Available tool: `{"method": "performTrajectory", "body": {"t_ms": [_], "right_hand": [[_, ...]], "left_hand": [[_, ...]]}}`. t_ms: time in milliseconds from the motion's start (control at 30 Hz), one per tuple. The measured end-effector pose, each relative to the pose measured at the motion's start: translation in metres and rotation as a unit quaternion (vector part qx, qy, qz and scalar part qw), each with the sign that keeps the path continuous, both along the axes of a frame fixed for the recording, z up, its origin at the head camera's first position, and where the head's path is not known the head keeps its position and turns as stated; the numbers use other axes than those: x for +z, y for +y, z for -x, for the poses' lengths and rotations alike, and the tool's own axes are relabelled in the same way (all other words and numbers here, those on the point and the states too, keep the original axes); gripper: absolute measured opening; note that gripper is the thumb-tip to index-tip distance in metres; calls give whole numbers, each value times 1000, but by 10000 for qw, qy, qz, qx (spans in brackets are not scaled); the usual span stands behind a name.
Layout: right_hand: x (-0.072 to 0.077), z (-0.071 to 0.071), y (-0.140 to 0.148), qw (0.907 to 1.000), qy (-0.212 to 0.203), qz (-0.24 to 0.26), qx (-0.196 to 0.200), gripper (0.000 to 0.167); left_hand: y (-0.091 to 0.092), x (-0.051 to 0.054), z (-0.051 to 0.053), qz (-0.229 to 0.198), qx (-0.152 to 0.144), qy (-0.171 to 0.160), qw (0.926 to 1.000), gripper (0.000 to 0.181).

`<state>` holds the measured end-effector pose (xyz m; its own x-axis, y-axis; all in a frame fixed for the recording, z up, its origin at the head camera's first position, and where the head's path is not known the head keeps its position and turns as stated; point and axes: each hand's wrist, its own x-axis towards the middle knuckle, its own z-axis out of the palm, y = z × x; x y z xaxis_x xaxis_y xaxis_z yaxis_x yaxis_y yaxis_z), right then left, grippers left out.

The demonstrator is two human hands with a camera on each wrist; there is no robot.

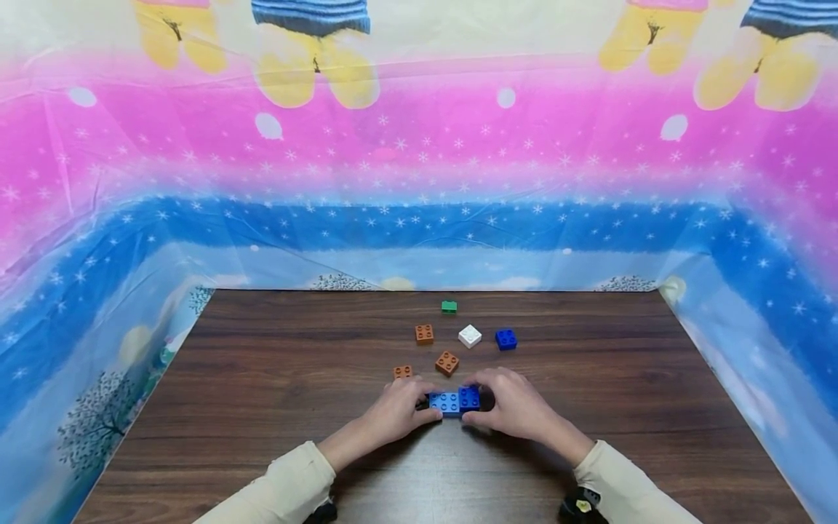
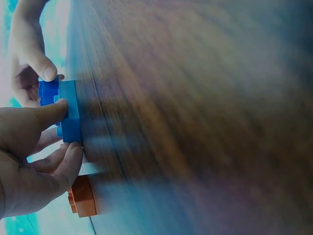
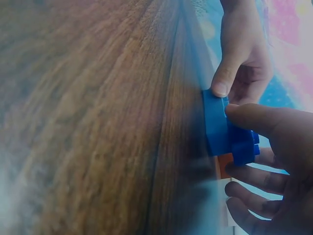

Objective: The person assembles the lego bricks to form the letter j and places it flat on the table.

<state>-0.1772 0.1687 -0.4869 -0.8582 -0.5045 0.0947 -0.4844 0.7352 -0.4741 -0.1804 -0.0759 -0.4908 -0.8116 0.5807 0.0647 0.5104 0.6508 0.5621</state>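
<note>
A light blue building brick (image 1: pixel 444 402) lies long side across the table before me. On its right end sits a dark blue square brick (image 1: pixel 469 397), which the right wrist view shows standing higher than the light blue one. With thumb and fingers my left hand (image 1: pixel 397 409) grips the left part of the light blue brick. My right hand (image 1: pixel 513 404) holds the dark blue brick between its thumb, at the near side, and its fingers, at the far side. Just beyond the left hand is an orange brick (image 1: pixel 402 372), partly hidden by that hand.
Farther back on the brown wooden table (image 1: pixel 294 342) lie two more orange bricks (image 1: pixel 447 363), a white brick (image 1: pixel 469 335), another dark blue brick (image 1: pixel 506 339) and a green brick (image 1: pixel 449 307). A printed cloth (image 1: pixel 419 225) hangs around the table's back and sides.
</note>
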Motion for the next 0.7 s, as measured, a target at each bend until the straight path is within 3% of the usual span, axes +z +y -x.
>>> {"method": "performTrajectory", "body": {"t_ms": [400,700], "right_hand": [[-13,10,-6,9998,-195,57,13,52],[-22,12,-8,9997,-95,210,29,45]], "left_hand": [[-1,0,0,-90,-71,-75,9999,37],[-1,0,0,-62,-71,-51,9999,37]]}}
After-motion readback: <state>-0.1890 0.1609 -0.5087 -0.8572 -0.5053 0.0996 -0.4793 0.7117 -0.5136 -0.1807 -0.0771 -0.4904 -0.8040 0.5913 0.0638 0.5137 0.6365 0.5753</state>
